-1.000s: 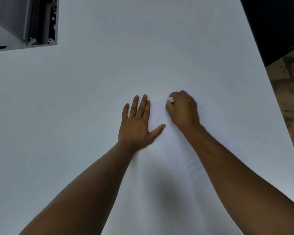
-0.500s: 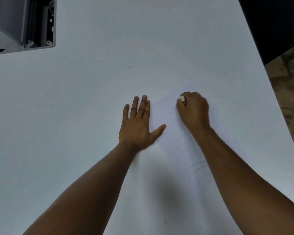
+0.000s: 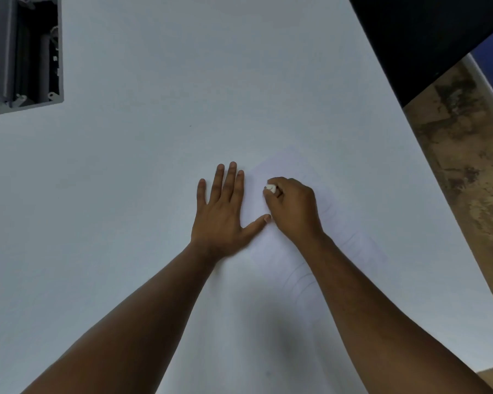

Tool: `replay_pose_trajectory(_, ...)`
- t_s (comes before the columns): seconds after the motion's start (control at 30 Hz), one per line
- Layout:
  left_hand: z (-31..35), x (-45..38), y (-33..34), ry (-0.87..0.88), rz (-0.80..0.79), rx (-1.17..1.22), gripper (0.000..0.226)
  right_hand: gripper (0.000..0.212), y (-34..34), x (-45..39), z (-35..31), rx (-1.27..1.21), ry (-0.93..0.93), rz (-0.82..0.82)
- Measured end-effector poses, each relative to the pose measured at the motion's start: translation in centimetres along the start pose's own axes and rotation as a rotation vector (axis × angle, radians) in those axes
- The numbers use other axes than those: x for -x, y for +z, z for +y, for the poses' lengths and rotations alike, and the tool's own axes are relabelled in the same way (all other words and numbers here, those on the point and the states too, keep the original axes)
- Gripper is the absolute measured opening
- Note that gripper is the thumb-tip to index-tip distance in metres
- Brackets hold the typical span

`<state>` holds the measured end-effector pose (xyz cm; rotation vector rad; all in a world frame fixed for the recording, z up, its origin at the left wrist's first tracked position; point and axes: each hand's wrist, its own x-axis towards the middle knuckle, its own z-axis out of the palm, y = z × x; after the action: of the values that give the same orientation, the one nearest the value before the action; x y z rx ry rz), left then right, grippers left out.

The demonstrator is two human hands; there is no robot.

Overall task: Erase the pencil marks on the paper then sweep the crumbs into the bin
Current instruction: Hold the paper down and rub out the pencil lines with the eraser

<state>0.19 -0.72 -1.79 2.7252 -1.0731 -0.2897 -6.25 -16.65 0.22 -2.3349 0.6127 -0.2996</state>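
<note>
Both hands sit mid-tabletop. My left hand [image 3: 222, 220] lies flat with fingers straight and spread, thumb angled out, pressing the left edge of the paper [image 3: 271, 245]. My right hand [image 3: 292, 207] is curled tight, pinching a small white eraser [image 3: 271, 188] against the sheet's upper part. Faint curved pencil marks [image 3: 299, 280] show on the paper beside my right forearm. Around them the white tabletop [image 3: 125, 180] spreads wide to the left and ahead; its right edge runs diagonally close by. A grey bin [image 3: 20, 52] sits at the far left corner, well apart.
</note>
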Motion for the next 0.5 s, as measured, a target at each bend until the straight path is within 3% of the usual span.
replay_pose_trajectory(0.3,0.6,-0.7,0.9,0.070,-0.038,-0.071,0.106,0.020,1.2,-0.1,-2.1,0.061,-0.018,-0.080)
replay_pose_trajectory(0.4,0.9,-0.7,0.7,0.046,-0.056,-0.077,0.103,0.010,0.0,-0.6,-0.7,0.134,-0.033,0.025)
replay_pose_trajectory(0.5,1.1,-0.7,0.4,0.015,-0.065,-0.055,0.104,0.009,-2.9,-2.0,2.5,0.172,0.094,0.153)
